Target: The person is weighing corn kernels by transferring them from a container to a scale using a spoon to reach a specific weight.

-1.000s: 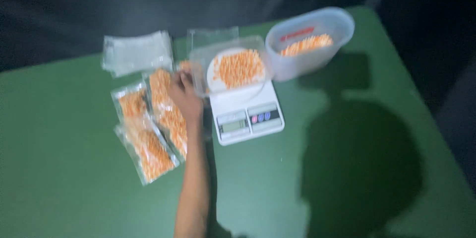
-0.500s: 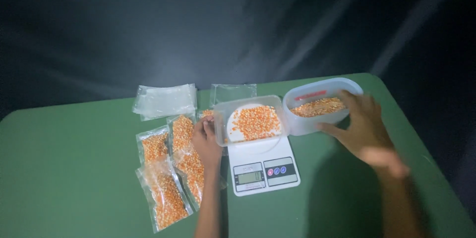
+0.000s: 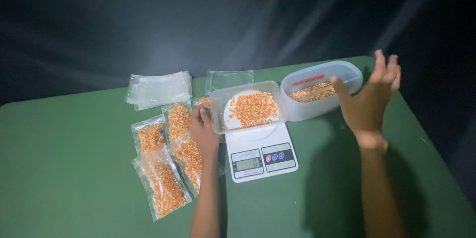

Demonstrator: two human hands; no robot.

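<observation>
The left hand [image 3: 203, 125] rests curled against the tray [image 3: 246, 106] on the scale [image 3: 260, 153], gripping nothing clearly. The right hand [image 3: 369, 101] hangs wide open beside the tub [image 3: 322, 89], far right. The kernel-filled tray looks light but spill-prone (best taken by both rims).

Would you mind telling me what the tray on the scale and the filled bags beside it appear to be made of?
The tray looks like translucent, frosted plastic: the kernels show dimly through its wall. The filled bags seem thin, clear, glossy plastic film, since highlights glint off them and the orange kernels show plainly.
</observation>
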